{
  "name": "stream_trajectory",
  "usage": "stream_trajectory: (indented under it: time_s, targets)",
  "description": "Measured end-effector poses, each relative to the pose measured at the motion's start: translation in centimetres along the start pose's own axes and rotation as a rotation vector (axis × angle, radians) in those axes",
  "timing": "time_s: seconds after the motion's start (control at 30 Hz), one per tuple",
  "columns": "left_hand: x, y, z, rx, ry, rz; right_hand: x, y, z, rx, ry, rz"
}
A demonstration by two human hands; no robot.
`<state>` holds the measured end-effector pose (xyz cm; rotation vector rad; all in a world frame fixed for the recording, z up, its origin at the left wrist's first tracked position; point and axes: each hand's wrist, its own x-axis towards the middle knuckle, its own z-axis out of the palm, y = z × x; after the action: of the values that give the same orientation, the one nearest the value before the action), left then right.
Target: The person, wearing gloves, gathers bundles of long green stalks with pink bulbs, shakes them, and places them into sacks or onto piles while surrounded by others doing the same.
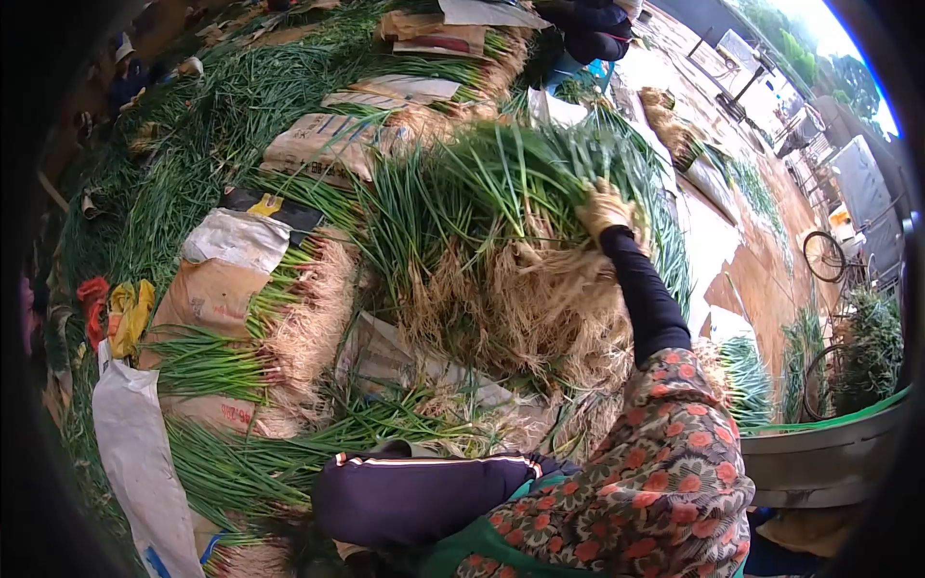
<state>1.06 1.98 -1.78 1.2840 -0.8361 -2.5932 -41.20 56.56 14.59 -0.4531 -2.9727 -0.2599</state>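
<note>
My right hand (607, 207), in a pale glove, is closed around a bunch of green onions (554, 178) at the right side of a large loose heap. The bunch's leaves are blurred and fan out to the left and above the hand. Its pale, stringy roots (564, 275) hang below, over the roots of the heap (434, 299). The right arm reaches up from the lower right in a dark cuff and a flowered sleeve (674, 433). My left hand cannot be made out.
Tied onion bundles in paper wraps (217, 294) lie at left. More wrapped bundles (323, 144) lie beyond the heap. A white sack (145, 462) is at lower left, and a metal tub (819, 462) at lower right. Another person (593, 34) is at the top.
</note>
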Motion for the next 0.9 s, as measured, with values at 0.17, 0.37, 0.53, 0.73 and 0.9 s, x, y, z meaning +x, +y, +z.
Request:
stream_trajectory:
  time_s: [0.17, 0.37, 0.53, 0.73, 0.9]
  targets:
    - [-1.3, 0.5, 1.6, 0.022, 0.051, 0.072, -2.1, 4.8, 1.5, 0.092, 0.008, 0.014]
    - [-4.0, 4.8, 0.9, -0.101, 0.183, 0.348, -2.0, 2.5, -1.1, -0.082, -0.246, 0.149]
    - [-0.3, 10.1, -2.1, -0.383, -0.108, 0.606, 3.9, -4.8, -5.7, -0.662, -0.514, -0.018]
    - [3.6, 8.7, -1.1, -0.805, -0.180, 0.147, -9.1, -30.4, -6.6, 0.385, -0.004, -1.168]
    - [3.4, 5.7, -1.8, -0.765, -0.243, 0.117, -25.3, -48.8, 4.8, -0.013, 0.409, -1.778]
